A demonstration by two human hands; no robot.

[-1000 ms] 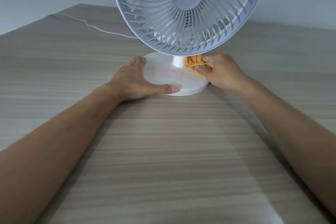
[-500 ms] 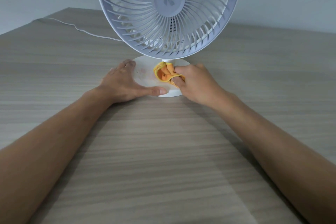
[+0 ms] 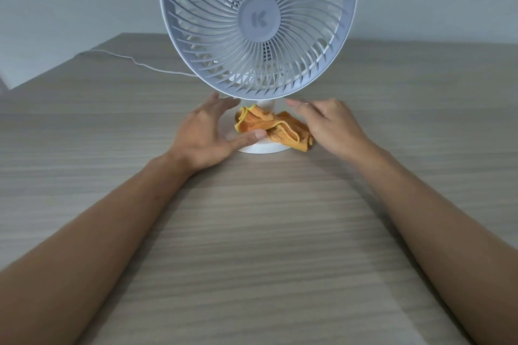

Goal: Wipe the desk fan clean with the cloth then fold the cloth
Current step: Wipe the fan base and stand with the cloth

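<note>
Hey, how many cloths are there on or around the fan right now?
1. A crumpled orange cloth lies on the fan's white base, in front of its stem, between the left hand and the right hand. Neither hand grips it. No others show.

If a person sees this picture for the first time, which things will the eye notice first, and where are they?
First comes the big white desk fan, standing at the top centre on the wooden table. Next is the bright orange cloth, lying crumpled on the fan's round base. The left hand and the right hand reach in on either side of it, fingers relaxed, and neither grips it.
</note>
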